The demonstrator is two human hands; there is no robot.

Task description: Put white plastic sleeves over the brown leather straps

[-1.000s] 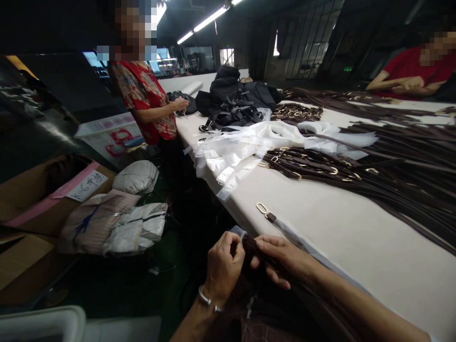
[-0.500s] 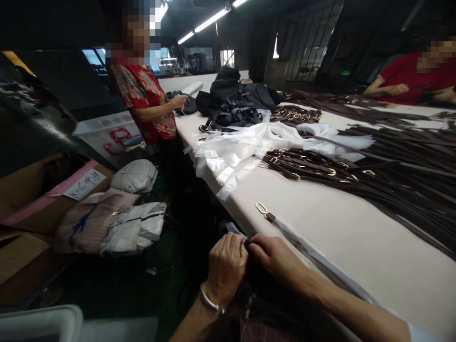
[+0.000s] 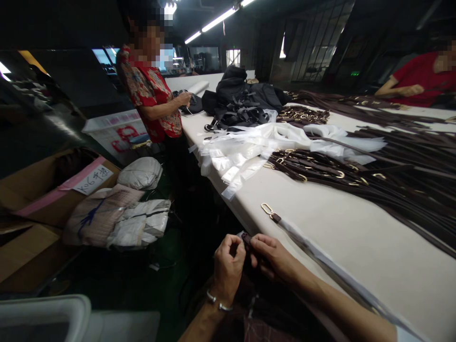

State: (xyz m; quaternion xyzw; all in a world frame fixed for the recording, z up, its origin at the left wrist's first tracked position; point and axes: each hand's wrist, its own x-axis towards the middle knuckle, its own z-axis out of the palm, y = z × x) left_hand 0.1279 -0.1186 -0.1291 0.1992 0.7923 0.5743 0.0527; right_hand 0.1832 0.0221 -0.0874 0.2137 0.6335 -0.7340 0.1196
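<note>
Just off the table's near edge, my right hand (image 3: 270, 254) pinches the dark brown end of a leather strap (image 3: 246, 239). My left hand (image 3: 229, 263), with a silver bangle at the wrist, is closed in a pinch on a bit of clear plastic sleeve (image 3: 240, 234) at that strap end. The rest of this strap is hidden by my hands and the dark area below. Beside my right forearm, another strap (image 3: 306, 247) lies along the table in a clear sleeve, its gold oval ring (image 3: 266, 209) sticking out at the far end.
On the white table (image 3: 331, 209) lie a heap of clear plastic sleeves (image 3: 245, 152), brown straps (image 3: 399, 190) with gold hardware and black bags (image 3: 242, 95). One person (image 3: 153, 95) stands at the far left; another (image 3: 420, 80) is across the table. Cardboard boxes (image 3: 39, 194) and bundles (image 3: 138, 223) stand left.
My hands have turned slightly, and the brown strap end now shows between them. Less of the plastic sleeve sticks out beyond my left hand. The whole view has shifted a little.
</note>
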